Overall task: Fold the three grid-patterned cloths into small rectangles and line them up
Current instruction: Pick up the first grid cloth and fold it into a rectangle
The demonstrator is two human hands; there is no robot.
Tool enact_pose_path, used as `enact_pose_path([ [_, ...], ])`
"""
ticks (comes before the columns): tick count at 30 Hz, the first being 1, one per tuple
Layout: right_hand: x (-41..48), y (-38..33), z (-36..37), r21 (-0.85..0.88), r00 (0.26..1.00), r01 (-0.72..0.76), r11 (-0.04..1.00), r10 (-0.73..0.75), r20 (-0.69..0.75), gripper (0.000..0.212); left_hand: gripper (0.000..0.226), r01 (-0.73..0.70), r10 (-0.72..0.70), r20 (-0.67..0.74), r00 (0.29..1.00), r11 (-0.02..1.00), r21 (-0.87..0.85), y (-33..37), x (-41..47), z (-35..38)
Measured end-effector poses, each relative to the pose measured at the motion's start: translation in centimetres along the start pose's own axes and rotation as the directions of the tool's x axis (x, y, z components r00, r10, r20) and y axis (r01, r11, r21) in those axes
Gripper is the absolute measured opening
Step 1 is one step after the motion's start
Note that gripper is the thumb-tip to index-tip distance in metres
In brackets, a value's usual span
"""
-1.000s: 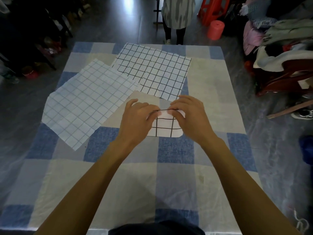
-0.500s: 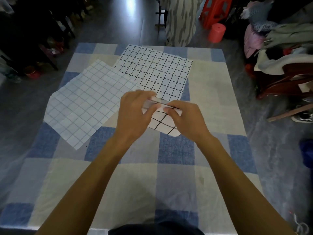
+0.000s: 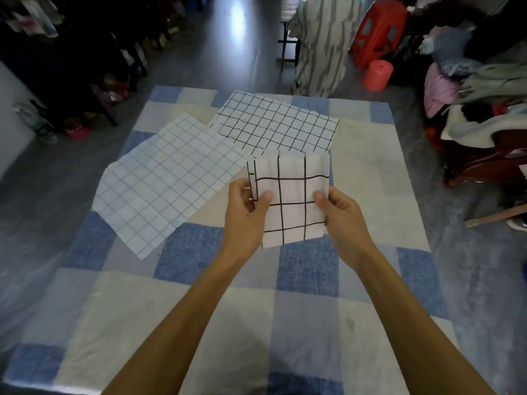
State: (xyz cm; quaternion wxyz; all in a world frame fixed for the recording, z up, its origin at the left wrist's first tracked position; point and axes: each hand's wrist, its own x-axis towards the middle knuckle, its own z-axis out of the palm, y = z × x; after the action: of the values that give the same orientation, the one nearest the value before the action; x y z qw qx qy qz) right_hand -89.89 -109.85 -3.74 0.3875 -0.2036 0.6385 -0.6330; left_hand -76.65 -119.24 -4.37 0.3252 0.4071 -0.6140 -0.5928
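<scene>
I hold a folded white cloth with a wide black grid [image 3: 291, 195] upright above the table's middle. My left hand [image 3: 246, 208] pinches its left edge, thumb in front. My right hand [image 3: 339, 209] pinches its right edge the same way. A white cloth with a fine pale-blue grid [image 3: 168, 183] lies flat and unfolded to the left. A white cloth with a medium black grid [image 3: 276, 124] lies flat behind it, towards the far edge, partly hidden by the held cloth.
The table wears a blue, grey and cream checked cover [image 3: 308, 269]. A person in a striped garment [image 3: 322, 44] stands beyond the far edge. A red stool [image 3: 382, 29], a red bucket [image 3: 377, 74] and piled clothes on a chair [image 3: 484, 109] are at the right.
Both hands have lifted the folded wide-grid cloth off the table and turned it upright to face me. The two flat cloths have not moved.
</scene>
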Motion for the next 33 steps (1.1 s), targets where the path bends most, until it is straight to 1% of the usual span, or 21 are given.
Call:
enact_pose_path([
  [2, -0.1, 0.0, -0.1, -0.023, 1.000, 0.009, 1.000, -0.009, 0.018, 0.016, 0.020, -0.022, 0.022, -0.013, 1.000, 1.000, -0.002, 0.2, 0.0, 0.0],
  [4, -0.3, 0.0, 0.0, -0.048, 1.000, 0.027, 0.998, -0.026, 0.015, 0.015, 0.020, -0.072, 0.071, 0.012, 0.997, 0.996, 0.052, 0.3, -0.2, 0.0],
  [8, -0.3, -0.1, 0.8, -0.032, 0.998, 0.034, 0.999, -0.035, -0.043, 0.011, 0.015, -0.139, 0.132, 0.073, 0.989, 0.985, 0.105, 0.8, -0.8, 0.5],
  [10, -0.3, -0.3, 1.2, -0.016, 0.996, 0.025, 1.000, -0.026, -0.086, 0.005, 0.014, -0.151, 0.140, 0.091, 0.986, 0.980, 0.129, 1.1, -1.0, 0.8],
  [15, -0.2, -0.6, 1.4, 0.021, 0.993, 0.013, 1.000, -0.011, -0.121, 0.008, 0.023, -0.139, 0.115, 0.147, 0.982, 0.977, 0.163, 1.4, -1.1, 1.2],
  [17, -0.2, -0.7, 1.3, 0.030, 0.995, 0.009, 1.000, -0.006, -0.100, 0.010, 0.027, -0.132, 0.110, 0.169, 0.979, 0.983, 0.130, 1.5, -1.1, 1.2],
  [20, -0.3, -0.8, 1.0, -0.015, 0.999, 0.026, 1.000, -0.026, -0.041, 0.008, 0.031, -0.121, 0.109, 0.139, 0.984, 0.989, 0.084, 1.9, -0.8, 1.1],
  [23, -0.5, -0.9, 0.8, -0.061, 0.999, 0.031, 0.998, -0.030, 0.023, 0.004, 0.019, -0.096, 0.083, 0.144, 0.986, 0.992, 0.086, 2.1, -0.5, 1.1],
  [25, -0.5, -0.9, 0.8, -0.089, 0.998, 0.026, 0.996, -0.020, 0.067, 0.008, 0.017, -0.076, 0.065, 0.145, 0.987, 0.994, 0.076, 2.2, -0.6, 1.2],
  [28, -0.5, -1.1, 1.0, -0.138, 0.992, 0.042, 0.990, -0.025, 0.124, 0.011, 0.018, -0.084, 0.076, 0.119, 0.990, 0.995, 0.059, 2.2, -0.7, 1.5],
  [33, -0.5, -1.4, 0.7, -0.084, 0.992, 0.045, 0.995, -0.035, 0.121, 0.013, 0.013, -0.096, 0.088, 0.116, 0.989, 0.993, 0.065, 2.0, -0.4, 0.9],
])
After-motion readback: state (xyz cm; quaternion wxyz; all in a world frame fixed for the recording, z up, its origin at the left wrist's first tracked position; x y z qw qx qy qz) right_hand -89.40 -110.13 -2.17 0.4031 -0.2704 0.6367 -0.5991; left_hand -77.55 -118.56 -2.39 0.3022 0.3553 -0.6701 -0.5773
